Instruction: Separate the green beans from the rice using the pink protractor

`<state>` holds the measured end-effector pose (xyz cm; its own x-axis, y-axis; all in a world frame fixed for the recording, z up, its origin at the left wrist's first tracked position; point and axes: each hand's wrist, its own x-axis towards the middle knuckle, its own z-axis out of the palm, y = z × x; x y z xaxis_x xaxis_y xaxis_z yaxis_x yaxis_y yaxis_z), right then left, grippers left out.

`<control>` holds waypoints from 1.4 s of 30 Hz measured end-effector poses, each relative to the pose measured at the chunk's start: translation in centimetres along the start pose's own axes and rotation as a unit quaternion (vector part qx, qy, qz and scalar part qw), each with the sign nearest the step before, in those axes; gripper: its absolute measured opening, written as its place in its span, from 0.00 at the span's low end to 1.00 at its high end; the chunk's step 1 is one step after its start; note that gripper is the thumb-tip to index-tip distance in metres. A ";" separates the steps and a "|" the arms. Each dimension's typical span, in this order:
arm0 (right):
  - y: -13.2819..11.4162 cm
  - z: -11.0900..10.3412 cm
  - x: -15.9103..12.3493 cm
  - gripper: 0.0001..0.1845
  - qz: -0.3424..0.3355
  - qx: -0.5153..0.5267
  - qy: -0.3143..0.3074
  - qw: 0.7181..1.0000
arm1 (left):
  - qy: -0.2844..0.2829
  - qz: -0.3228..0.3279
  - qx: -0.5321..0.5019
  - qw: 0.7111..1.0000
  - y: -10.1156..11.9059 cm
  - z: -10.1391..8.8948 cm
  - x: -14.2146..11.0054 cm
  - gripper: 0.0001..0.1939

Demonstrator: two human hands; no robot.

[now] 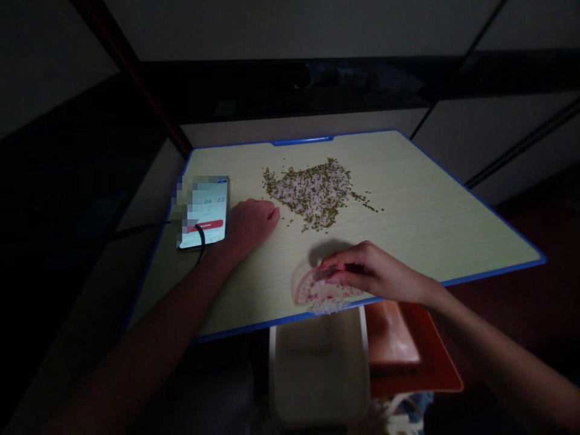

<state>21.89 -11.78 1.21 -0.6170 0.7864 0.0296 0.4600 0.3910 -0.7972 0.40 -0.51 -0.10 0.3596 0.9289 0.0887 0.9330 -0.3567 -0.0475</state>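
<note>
Pink marks cover a clear, half-round plastic protractor in the head view. The right hand pinches it by its curved side, with the thumb and fingers close together. It is over the near part of the pale, wood-look surface with a blue rim. Just below those fingers, toward the person, a little heap of white grains sits on the blue rim, right by the protractor. Past those fingers, farther away, lies a wide, messy pile of small green and white grains. The left hand rests on the surface just left of that pile, its fingers curled into a fist. To the left of these fingers is a flat phone with a bright screen. Lower than the right fingers, under the rim, is a deep, whitish box.
</note>
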 end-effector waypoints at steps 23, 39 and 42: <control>0.3 0.4 -0.3 0.12 -0.011 0.020 0.007 1.000 | 0.008 0.002 -0.002 1.000 -0.2 0.4 0.2 0.18; -0.2 -0.1 -0.8 0.15 0.009 0.030 0.049 0.998 | 0.007 0.001 0.004 1.000 -0.2 0.3 0.2 0.18; -0.1 -0.3 -1.0 0.16 0.032 0.034 0.074 0.996 | 0.007 0.002 0.005 1.000 -0.1 0.5 0.1 0.18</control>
<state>22.69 -12.45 1.44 -0.4842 0.8727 0.0626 0.4476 0.3086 -0.8393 0.28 -0.36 -0.54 0.3644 0.9256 0.1021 0.9311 -0.3601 -0.0586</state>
